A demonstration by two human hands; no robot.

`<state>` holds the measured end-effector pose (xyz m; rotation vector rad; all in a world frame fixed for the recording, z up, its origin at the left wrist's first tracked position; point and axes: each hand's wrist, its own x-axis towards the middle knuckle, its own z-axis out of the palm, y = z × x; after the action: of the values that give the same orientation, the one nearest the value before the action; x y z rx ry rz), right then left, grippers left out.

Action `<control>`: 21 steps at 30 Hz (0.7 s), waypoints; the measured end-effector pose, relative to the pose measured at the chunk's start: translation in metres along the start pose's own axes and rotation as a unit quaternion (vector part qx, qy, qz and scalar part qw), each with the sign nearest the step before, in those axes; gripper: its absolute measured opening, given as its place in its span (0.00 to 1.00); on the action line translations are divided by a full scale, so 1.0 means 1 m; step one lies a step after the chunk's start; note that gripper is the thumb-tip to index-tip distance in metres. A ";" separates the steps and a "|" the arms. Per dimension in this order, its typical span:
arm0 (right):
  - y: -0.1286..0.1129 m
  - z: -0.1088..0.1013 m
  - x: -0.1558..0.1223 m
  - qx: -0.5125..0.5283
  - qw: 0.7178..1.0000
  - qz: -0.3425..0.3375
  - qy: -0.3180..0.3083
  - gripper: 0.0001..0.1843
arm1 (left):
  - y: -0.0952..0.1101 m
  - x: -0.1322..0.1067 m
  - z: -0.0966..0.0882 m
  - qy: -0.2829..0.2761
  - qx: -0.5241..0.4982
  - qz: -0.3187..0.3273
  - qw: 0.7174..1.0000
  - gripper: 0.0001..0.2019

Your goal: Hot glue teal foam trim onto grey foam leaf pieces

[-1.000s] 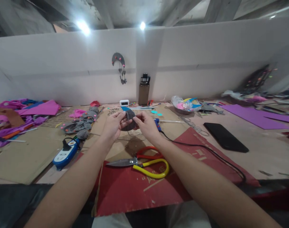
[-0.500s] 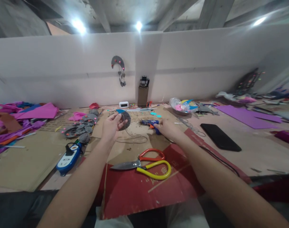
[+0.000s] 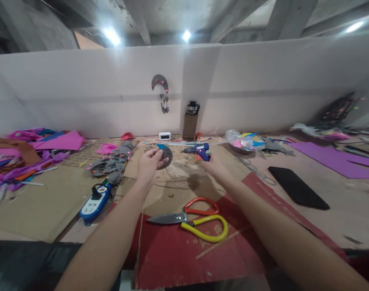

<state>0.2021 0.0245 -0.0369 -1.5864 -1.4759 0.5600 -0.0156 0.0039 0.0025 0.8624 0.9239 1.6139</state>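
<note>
Between the thumb and fingers of my left hand (image 3: 149,163) is a dark grey felt crescent (image 3: 167,157) with a blue tip at its upper left. A thin grey cord (image 3: 172,180) trails from it over the cardboard. My right hand (image 3: 214,165) grips a blue hot glue gun (image 3: 202,151) with an orange trigger; its nozzle points left toward the crescent, apart from it. A white glue stick sticks out of its back. Nearer to me, scissors (image 3: 187,218) with one red and one yellow handle lie on the red part of the cardboard (image 3: 169,254).
On the left are a blue-and-white power strip (image 3: 95,204), grey felt pieces (image 3: 110,161) and a pile of coloured felt (image 3: 45,153). A brown bottle (image 3: 190,123) and white clock (image 3: 164,136) stand at the back. A black phone (image 3: 298,187) and purple sheet (image 3: 336,157) lie right.
My right hand has lifted the glue gun off the cardboard, its shadow now showing below. My left hand still holds the crescent. The whole view has shifted slightly.
</note>
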 end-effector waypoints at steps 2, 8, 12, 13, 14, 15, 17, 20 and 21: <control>-0.013 -0.001 -0.010 0.083 0.996 -0.010 0.005 0.17 | 0.000 0.000 0.000 0.003 0.000 0.001 1.000 0.04; -0.043 -0.008 -0.041 0.293 0.945 -0.115 -0.086 0.17 | -0.001 0.000 0.000 0.002 0.007 -0.010 1.000 0.05; -0.037 -0.006 -0.048 0.269 0.950 -0.119 -0.106 0.18 | -0.002 -0.001 -0.001 0.003 0.021 -0.007 1.000 0.07; -0.036 -0.005 -0.049 0.243 0.957 -0.124 -0.096 0.17 | -0.002 -0.002 -0.001 0.001 0.025 -0.005 1.000 0.08; -0.035 -0.005 -0.049 0.216 0.964 -0.133 -0.083 0.16 | -0.002 -0.002 -0.001 0.001 0.029 -0.003 1.000 0.08; -0.035 -0.004 -0.050 0.190 0.968 -0.146 -0.071 0.15 | -0.002 -0.003 0.000 0.002 0.034 -0.002 0.999 0.09; -0.037 -0.003 -0.051 0.155 0.970 -0.181 -0.053 0.16 | -0.002 -0.003 0.001 0.006 0.047 0.000 0.999 0.09; -0.039 -0.002 -0.053 0.124 0.966 -0.223 -0.046 0.18 | -0.003 -0.004 0.001 0.007 0.070 0.010 0.998 0.10; -0.039 -0.001 -0.053 0.113 0.965 -0.231 -0.046 0.18 | -0.004 -0.004 0.001 0.005 0.077 0.014 0.997 0.10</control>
<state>0.1711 -0.0302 -0.0166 -1.0052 -1.7150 0.5094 -0.0121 0.0010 -0.0009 0.9770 1.0580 1.5887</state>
